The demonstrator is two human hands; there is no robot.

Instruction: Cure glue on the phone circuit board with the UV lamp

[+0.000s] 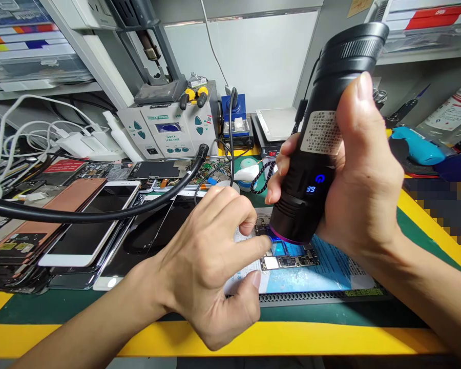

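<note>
A black flashlight [301, 177] is wrapped in the fingers of my right hand [369, 169], its lens end tilted downward. Blue digits and a power symbol glow on its side, and violet light shows at the lens rim. Close below the lens, a phone circuit board [290, 261] is lit blue. My left hand [211, 251] holds nothing; its index finger points out to the left edge of the board, the thumb stands apart and the other fingers curl. Whether the fingertip touches the board, I cannot tell. Under the board is a blue and white printed sheet [330, 269].
Several phones and screens, including a white-framed phone [96, 225], are piled at the left. A thick black hose [138, 212] crosses above them from the rework station [172, 123]. A blue stand [238, 110] and a white-topped device [276, 125] stand behind.
</note>
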